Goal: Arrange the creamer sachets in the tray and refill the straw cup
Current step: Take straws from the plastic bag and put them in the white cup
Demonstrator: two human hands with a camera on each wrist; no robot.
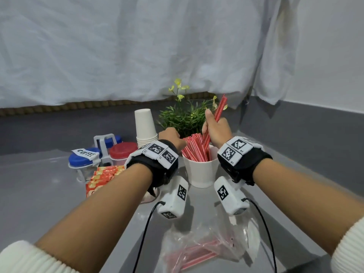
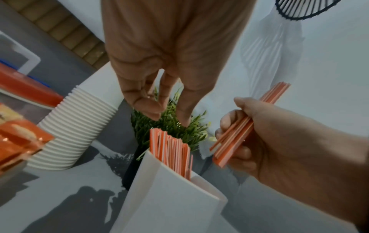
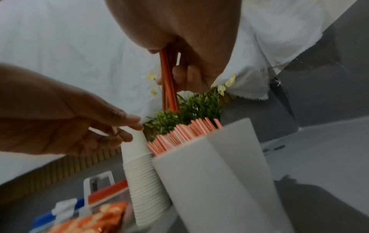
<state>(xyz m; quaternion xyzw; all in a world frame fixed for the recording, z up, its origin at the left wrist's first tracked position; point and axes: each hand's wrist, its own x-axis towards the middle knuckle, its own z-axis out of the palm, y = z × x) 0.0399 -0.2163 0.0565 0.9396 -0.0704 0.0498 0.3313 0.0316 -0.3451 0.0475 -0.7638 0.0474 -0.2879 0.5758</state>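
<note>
A white straw cup (image 1: 201,172) stands mid-table, packed with red-and-white straws (image 1: 195,149). Just above its right rim, my right hand (image 1: 216,131) grips a small bundle of straws (image 1: 220,109), tilted up and to the right; the bundle (image 2: 239,130) has its lower ends above the cup (image 2: 169,197). My left hand (image 1: 170,136) hovers at the cup's upper left, its fingers (image 2: 159,102) loosely bent over the straw tips and holding nothing. Orange creamer sachets (image 1: 103,175) lie stacked to the left, partly hidden by my left forearm.
A clear bag (image 1: 199,251) with a few straws lies near the front edge. A stack of paper cups (image 1: 144,127) and a small green plant (image 1: 185,117) stand behind the straw cup. Jars with blue and red lids (image 1: 122,150) sit at the left.
</note>
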